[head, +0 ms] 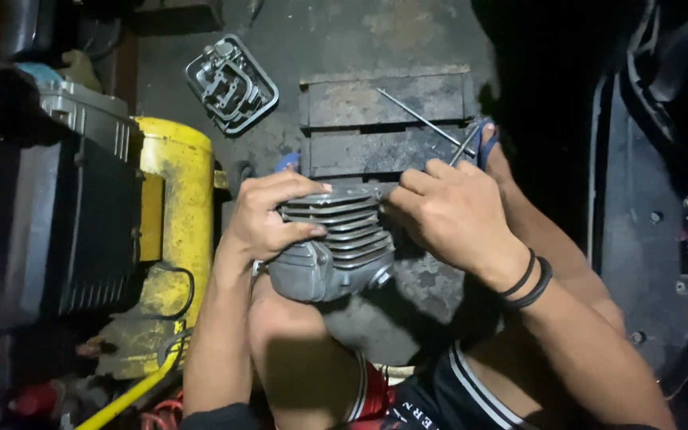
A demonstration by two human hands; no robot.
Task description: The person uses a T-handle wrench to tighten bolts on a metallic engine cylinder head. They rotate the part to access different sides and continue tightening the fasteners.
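Both forearms are bare, with no sleeves or gloves. The right wrist carries two thin black bands [525, 282]. Dark shorts [447, 394] have white side stripes, white lettering and a red-and-white panel.

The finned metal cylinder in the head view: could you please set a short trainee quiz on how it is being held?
1. True or false: both hands touch the finned metal cylinder.
2. Which hand wraps over the cylinder's fins from the side of the yellow tank: A left, B right?
3. Fill in: the thin metal rod lies on the dark ______ block above the hands.

Key
1. True: the left hand grips the fins and the right hand has its fingers at the cylinder's top edge.
2. A.
3. Wooden.
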